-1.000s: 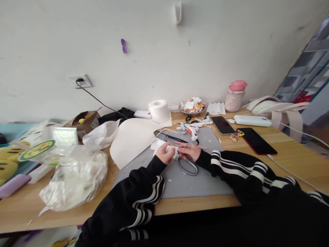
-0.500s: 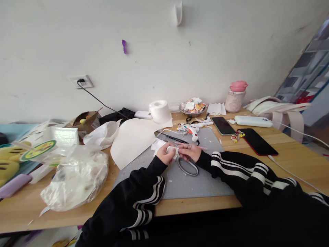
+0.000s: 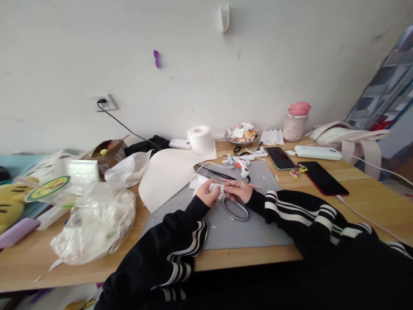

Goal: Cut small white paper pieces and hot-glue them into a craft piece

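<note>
Between my two hands is a small white piece (image 3: 220, 188) that looks like paper. My left hand (image 3: 208, 193) is closed on its left side, thumb on top. The fingers of my right hand (image 3: 239, 190) pinch its right edge. Below the right hand, the grey handle of a pair of scissors (image 3: 236, 210) shows on the grey cutting mat (image 3: 248, 234); the blades are hidden. A white scrap of paper (image 3: 196, 184) lies just behind the left hand. Beyond the hands are a black pen-like tool (image 3: 222, 174) and a white and orange glue gun (image 3: 240, 166).
A large white sheet (image 3: 167, 174) and a paper roll (image 3: 200, 140) lie behind left. A clear plastic bag (image 3: 97, 224) covers the left side. At right are two phones (image 3: 280, 158), a power bank (image 3: 318, 152) and a pink bottle (image 3: 296, 122). A scrap-filled bowl (image 3: 242, 137) stands near the wall.
</note>
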Motion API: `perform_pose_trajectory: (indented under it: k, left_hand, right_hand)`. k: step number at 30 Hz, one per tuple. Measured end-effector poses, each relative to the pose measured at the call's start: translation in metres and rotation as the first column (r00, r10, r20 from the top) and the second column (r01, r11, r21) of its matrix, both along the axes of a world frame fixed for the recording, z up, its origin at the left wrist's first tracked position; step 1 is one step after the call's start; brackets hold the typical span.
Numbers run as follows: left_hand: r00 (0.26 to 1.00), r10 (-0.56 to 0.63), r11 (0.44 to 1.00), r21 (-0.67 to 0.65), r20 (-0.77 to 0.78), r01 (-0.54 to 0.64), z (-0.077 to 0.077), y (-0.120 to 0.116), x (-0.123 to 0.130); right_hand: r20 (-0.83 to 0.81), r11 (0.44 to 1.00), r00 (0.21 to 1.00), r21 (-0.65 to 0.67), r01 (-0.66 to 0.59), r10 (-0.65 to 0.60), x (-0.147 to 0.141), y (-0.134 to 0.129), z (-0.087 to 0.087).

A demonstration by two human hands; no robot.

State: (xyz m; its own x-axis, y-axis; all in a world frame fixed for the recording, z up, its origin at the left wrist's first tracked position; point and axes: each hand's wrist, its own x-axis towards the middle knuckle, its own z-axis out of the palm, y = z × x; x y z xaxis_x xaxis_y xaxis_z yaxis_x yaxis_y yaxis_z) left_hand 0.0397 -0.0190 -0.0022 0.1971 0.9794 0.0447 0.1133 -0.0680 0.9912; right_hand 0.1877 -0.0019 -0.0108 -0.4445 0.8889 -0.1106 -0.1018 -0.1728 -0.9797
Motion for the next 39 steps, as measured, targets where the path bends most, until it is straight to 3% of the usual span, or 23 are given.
perform_pose_trajectory:
  k: [19, 30, 39]
  left_hand:
    - [0.998, 0.063, 0.998, 0.028, -0.016, -0.063, 0.0028, -0.0035, 0.0012]
    - [0.976, 0.111, 0.984, 0.159, -0.188, -0.081, -0.0003, 0.0006, -0.0021]
    - [0.977, 0.107, 0.977, 0.201, -0.185, -0.069, -0.0062, 0.0046, -0.0029]
  right_hand:
    - [0.044, 0.995, 0.998, 0.091, 0.039, -0.043, -0.0037, -0.0054, 0.002]
    - [0.051, 0.99, 0.996, 0.126, 0.064, -0.071, -0.0034, -0.0053, -0.0014]
    - [0.049, 0.989, 0.996, 0.131, 0.068, -0.075, -0.0035, -0.0059, -0.0001]
